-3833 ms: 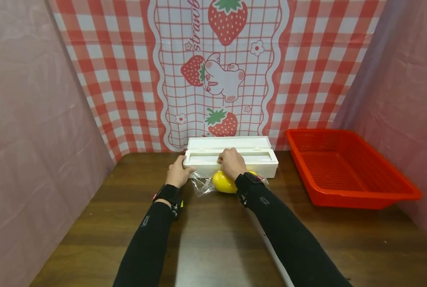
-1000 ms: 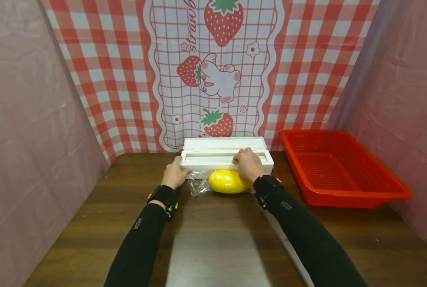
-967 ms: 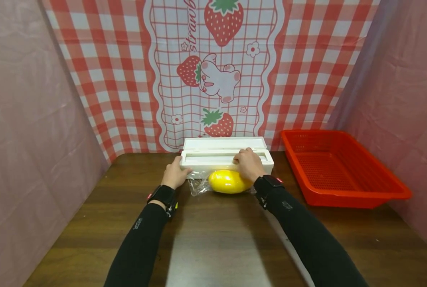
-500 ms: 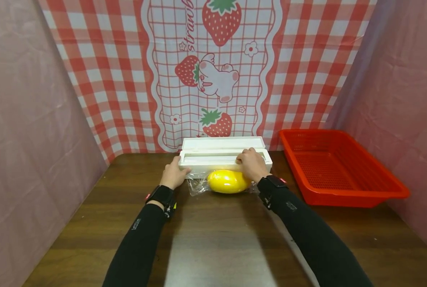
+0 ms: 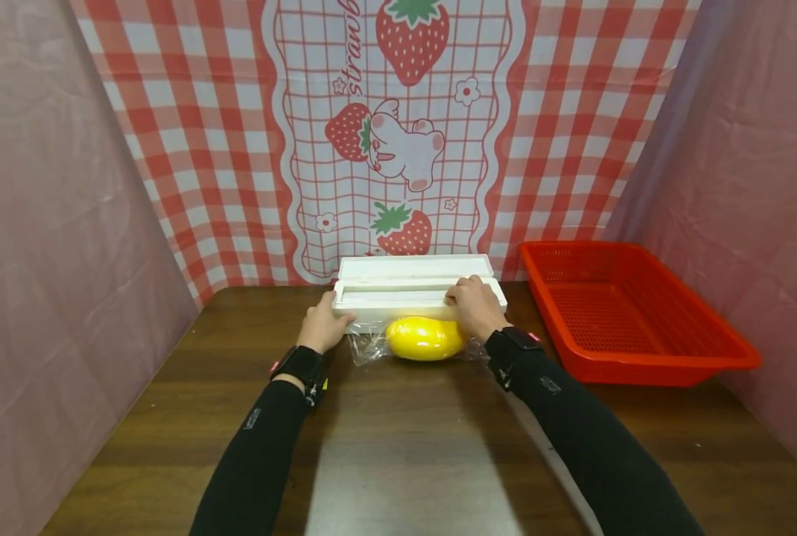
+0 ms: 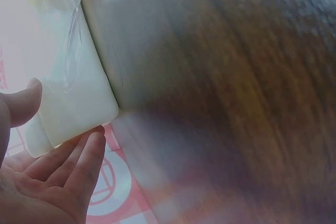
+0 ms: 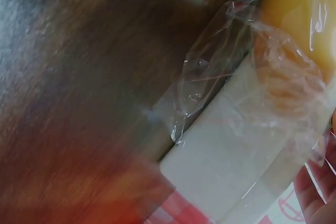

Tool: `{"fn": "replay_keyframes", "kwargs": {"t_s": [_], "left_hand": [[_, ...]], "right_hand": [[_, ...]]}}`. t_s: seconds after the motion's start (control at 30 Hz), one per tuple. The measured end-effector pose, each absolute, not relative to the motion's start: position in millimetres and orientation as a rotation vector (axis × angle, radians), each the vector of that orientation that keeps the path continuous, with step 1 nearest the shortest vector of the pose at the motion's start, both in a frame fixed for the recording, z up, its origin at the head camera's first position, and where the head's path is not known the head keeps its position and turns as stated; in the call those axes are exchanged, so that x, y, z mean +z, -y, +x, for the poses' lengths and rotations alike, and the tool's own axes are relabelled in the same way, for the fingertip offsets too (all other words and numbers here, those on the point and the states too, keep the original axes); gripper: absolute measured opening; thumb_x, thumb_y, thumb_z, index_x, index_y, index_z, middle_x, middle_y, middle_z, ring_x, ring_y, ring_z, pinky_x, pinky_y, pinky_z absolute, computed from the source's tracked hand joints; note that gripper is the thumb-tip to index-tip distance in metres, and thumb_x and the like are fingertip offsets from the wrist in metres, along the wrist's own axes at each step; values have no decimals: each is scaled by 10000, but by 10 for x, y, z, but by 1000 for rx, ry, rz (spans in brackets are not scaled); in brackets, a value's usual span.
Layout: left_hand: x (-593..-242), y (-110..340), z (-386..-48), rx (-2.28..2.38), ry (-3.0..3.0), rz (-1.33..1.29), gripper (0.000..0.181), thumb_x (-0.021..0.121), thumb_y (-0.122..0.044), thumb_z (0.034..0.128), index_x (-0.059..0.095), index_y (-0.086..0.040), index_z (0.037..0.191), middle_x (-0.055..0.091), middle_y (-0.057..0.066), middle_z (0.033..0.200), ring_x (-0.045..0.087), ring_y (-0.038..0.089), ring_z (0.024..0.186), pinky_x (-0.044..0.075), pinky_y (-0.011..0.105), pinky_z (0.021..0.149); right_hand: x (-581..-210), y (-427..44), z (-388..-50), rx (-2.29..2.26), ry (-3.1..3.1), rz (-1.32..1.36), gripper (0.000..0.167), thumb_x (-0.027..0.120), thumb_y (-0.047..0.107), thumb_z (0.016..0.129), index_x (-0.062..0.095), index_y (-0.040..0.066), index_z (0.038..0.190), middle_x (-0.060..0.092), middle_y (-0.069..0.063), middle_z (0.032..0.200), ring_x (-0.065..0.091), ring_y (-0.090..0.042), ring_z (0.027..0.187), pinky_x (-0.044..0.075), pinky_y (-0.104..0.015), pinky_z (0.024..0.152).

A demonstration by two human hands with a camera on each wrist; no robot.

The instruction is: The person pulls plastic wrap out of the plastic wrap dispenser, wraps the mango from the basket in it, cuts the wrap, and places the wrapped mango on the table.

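A long white cling film box [image 5: 405, 294] stands on the table with its lid raised at the back. My left hand [image 5: 322, 324] grips its left end; in the left wrist view the thumb [image 6: 29, 100] lies on the front and the fingers pass behind the end. My right hand [image 5: 477, 307] is on the box's right part, fingers curled over the slot's front rim; what the fingertips pinch is hidden. Against the box front lies a yellow mango-shaped thing [image 5: 425, 339]. Clear film [image 5: 369, 344] spreads at both its sides and clings to the box front in the wrist views.
A red plastic basket [image 5: 646, 365] with a perforated bottom stands to the right. Brown wooden table [image 5: 398, 447] extends in front. Behind the box hangs a red-and-white checked strawberry cloth [image 5: 231, 149]; pink curtains flank both sides.
My right hand has slid rightward along the box, uncovering more of the yellow mango-shaped thing. My left hand stays on the left end. The whole view has shifted slightly.
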State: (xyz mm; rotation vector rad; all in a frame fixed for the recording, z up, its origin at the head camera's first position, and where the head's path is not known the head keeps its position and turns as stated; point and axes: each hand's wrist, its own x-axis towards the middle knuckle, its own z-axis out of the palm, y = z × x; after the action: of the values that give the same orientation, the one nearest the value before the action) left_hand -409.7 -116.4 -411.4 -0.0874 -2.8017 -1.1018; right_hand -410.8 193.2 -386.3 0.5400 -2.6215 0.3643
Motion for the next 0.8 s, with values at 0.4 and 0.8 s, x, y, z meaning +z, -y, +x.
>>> {"fn": "replay_keyframes", "kwargs": {"t_s": [0.4, 0.8], "left_hand": [[-4116, 1173, -4106, -1097, 2806, -83, 709, 679, -323, 988, 350, -59, 1558, 454, 279, 1503, 476, 464, 1337, 393, 563, 1081], [-4129, 1165, -4111, -1092, 2808, -82, 708, 678, -313, 989, 349, -43, 1554, 453, 277, 1505, 475, 453, 1342, 390, 558, 1087]], "right_hand": [[-3885, -2041, -4117, 332, 2595, 562, 150, 664, 84, 947, 773, 55, 847, 634, -117, 811, 532, -342, 793, 470, -436, 747], [-3907, -2141, -4112, 326, 2562, 588, 126, 686, 63, 930, 774, 60, 840, 624, -108, 806, 519, -328, 784, 467, -424, 732]]}}
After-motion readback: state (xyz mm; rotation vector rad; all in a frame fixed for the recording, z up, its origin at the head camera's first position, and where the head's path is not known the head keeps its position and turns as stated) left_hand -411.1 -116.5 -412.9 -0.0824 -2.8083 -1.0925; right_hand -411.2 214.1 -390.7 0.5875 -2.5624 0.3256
